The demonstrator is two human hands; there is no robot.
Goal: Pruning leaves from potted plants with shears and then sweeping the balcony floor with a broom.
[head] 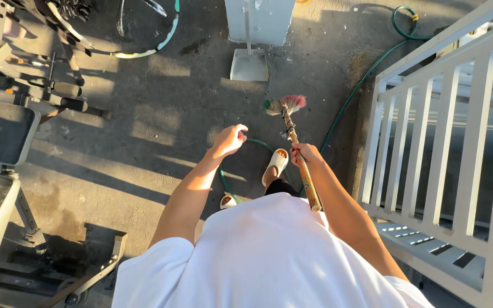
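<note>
Broom [298,154] upright-ish — bristles pointing ahead

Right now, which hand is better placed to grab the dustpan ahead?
Left, probably. The left hand is free and already raised toward the dustpan; the right hand is closed round the broom handle. Neither touches the dustpan yet.

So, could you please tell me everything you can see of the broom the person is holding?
The broom has a long, slim handle that looks like bamboo or wrapped wood, yellowish brown with darker bands. Its head is a small fan of bristles, green on the left and pink-red on the right, lit by the sun. It slants away from the person, bristles down at the concrete floor ahead of a sandalled foot. The right hand grips the handle near its middle; the left hand is off it.
</note>
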